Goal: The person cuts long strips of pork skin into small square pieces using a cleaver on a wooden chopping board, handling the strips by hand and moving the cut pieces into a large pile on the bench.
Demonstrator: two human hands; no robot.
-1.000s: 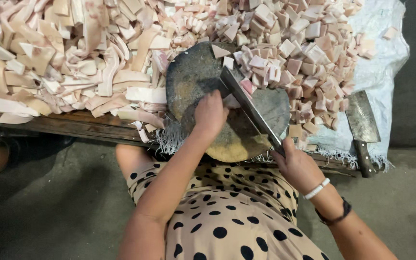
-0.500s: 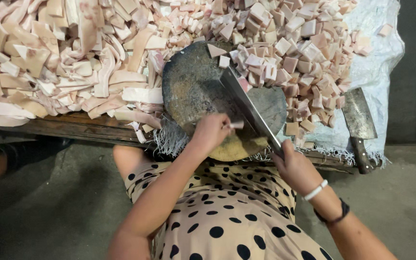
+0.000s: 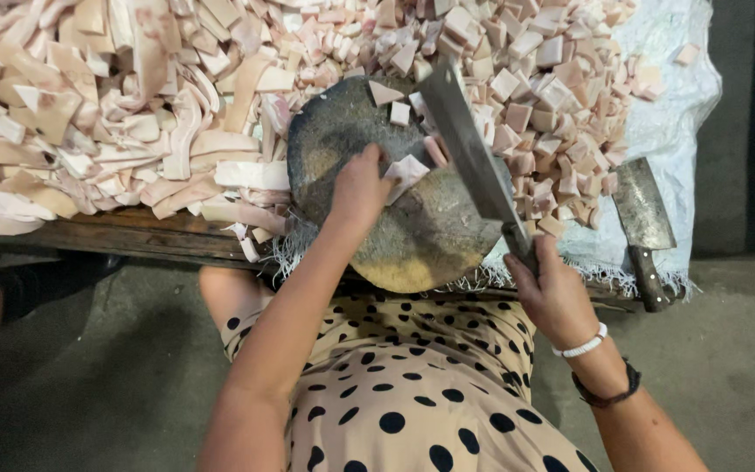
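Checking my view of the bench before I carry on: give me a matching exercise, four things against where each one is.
Things:
1. raised cleaver
2. spare cleaver
3. round chopping block
4. long uncut strips

Places:
A. lying on the white sheet at the right edge
B. piled left of the block
C. gripped in the right hand
D. under the left hand

Pairs: 1-C, 2-A, 3-D, 4-B
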